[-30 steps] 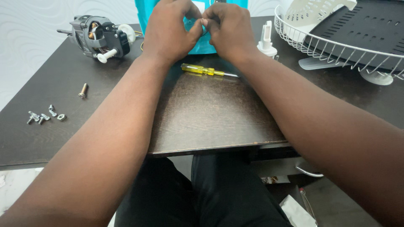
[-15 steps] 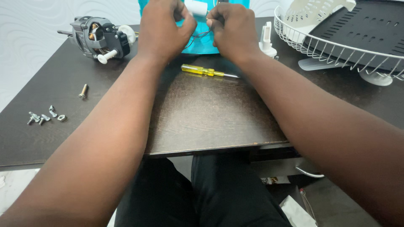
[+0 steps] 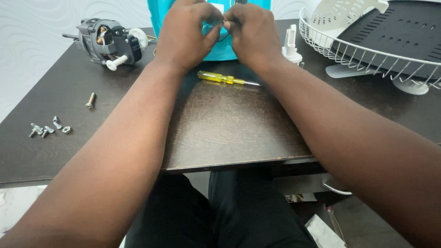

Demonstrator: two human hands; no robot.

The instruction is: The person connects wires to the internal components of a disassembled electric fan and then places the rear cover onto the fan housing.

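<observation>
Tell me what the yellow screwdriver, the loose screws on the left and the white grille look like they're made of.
Screwdriver: see-through yellow handle, likely plastic, with a thin grey metal shaft. Loose screws: shiny silver-grey, apparently bare or plated metal. Grille: thin rods in glossy white, probably coated wire, though plastic cannot be ruled out.

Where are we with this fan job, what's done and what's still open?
Done, it seems: the motor lies out on the table, the wire guard is off to the right, and loose screws lie at the left. In hand: left hand and right hand pinch something small, perhaps a wire, at the teal housing. The yellow screwdriver lies unused. All parts remain apart.
</observation>
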